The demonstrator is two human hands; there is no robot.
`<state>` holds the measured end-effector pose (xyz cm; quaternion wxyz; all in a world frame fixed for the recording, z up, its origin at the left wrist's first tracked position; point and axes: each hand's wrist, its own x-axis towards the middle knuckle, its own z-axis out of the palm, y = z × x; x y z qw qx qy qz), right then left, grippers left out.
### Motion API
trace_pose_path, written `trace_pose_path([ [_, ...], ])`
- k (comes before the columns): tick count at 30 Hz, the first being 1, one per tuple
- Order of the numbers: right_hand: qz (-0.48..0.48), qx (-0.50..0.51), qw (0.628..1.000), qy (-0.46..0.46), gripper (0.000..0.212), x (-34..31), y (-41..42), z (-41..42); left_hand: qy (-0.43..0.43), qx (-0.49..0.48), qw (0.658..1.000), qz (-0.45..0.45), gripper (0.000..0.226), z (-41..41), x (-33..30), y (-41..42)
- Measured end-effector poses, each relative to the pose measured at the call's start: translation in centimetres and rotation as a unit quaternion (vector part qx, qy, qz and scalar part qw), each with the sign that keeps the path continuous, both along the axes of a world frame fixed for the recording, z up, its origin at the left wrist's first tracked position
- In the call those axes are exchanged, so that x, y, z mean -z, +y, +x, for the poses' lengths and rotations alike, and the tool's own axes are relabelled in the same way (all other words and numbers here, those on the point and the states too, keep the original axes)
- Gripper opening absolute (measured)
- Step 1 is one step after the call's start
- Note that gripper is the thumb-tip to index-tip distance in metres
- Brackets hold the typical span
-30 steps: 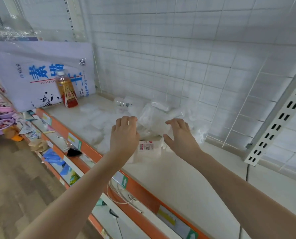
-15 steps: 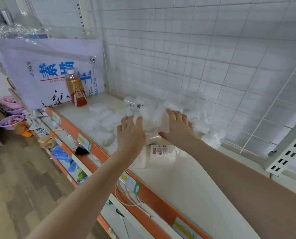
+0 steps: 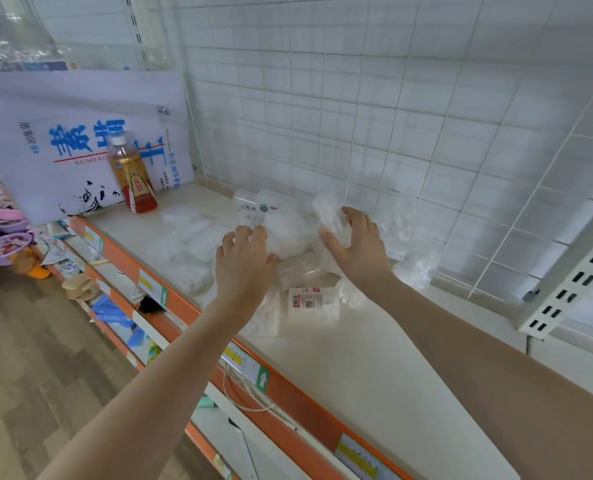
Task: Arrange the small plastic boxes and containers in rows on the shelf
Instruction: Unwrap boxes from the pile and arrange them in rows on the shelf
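Both hands have reached deeper onto the shelf (image 3: 374, 368) since a second ago, from hovering over its front half to meeting the heap of clear plastic boxes (image 3: 288, 233) near the middle of the surface, toward the back wire grid (image 3: 426, 116). How many boxes the heap holds cannot be counted; they are transparent and overlap. One labelled box (image 3: 313, 302) with a barcode sticker lies apart at the front of the heap, between the two forearms, and two small white labelled packs (image 3: 257, 202) stand at the back of the heap. Flat clear boxes (image 3: 191, 237) lie side by side left of the heap, toward the front edge; their number is unclear.

The left hand (image 3: 245, 268) has its fingers spread and bent, fingertips touching the near side of the heap; whether it grips anything cannot be told. The right hand (image 3: 355, 249) curls its fingers and thumb around a clear container (image 3: 329, 216) at the heap's right side, grasping it.

One tea bottle (image 3: 132, 174) stands upright at the shelf's left end, in front of one large white paper pack (image 3: 73, 140) with blue lettering leaning there.
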<state>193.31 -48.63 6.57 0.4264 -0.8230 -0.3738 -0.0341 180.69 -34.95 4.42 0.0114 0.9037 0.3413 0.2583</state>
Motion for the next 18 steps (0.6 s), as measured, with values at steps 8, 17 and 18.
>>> trace_pose_path([
  [8,0.235,0.083,0.953,0.175,0.042,-2.6,-3.4,-0.4,-0.204,0.118,0.964,0.124,0.031,-0.5,-1.8,-2.1],
  [17,0.287,0.078,0.893,0.339,0.025,-2.3,-14.1,-1.1,-0.317,0.241,0.854,-0.335,0.013,1.7,-3.5,-12.6],
  [18,0.292,0.088,0.887,0.348,0.022,-2.0,-15.7,-1.2,-0.334,0.26,0.817,-0.391,0.008,2.3,-3.4,-13.8],
])
